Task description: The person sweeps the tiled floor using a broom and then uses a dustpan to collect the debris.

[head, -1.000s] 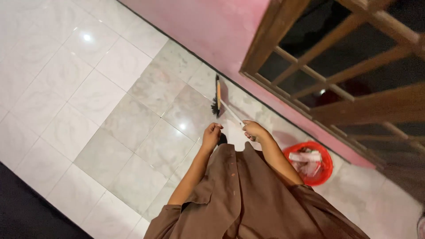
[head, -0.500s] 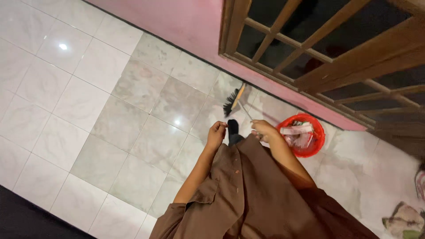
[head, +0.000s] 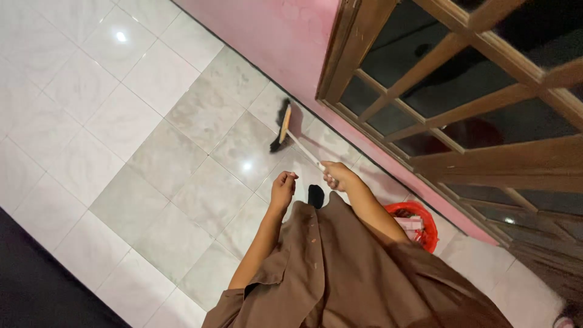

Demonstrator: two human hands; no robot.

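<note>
A broom (head: pixel 283 126) with black bristles, an orange head and a white handle rests its bristles on the pale floor tiles near the pink wall. My right hand (head: pixel 337 175) grips the lower end of the white handle. My left hand (head: pixel 283 185) hangs a little to the left of it, fingers curled in, holding nothing I can see. Below both hands spreads my brown garment (head: pixel 340 267), and a dark foot (head: pixel 316 195) shows between them.
A red basket (head: pixel 421 223) holding white litter stands on the floor by the wall, partly behind my right arm. A wooden window frame (head: pixel 461 103) with dark panes fills the upper right. A dark strip (head: pixel 24 279) borders the tiles at lower left.
The broom head has swept away from me to the left along the wall, and my right hand reached out with it. The view shifted, so the red basket sits lower and more hidden.
</note>
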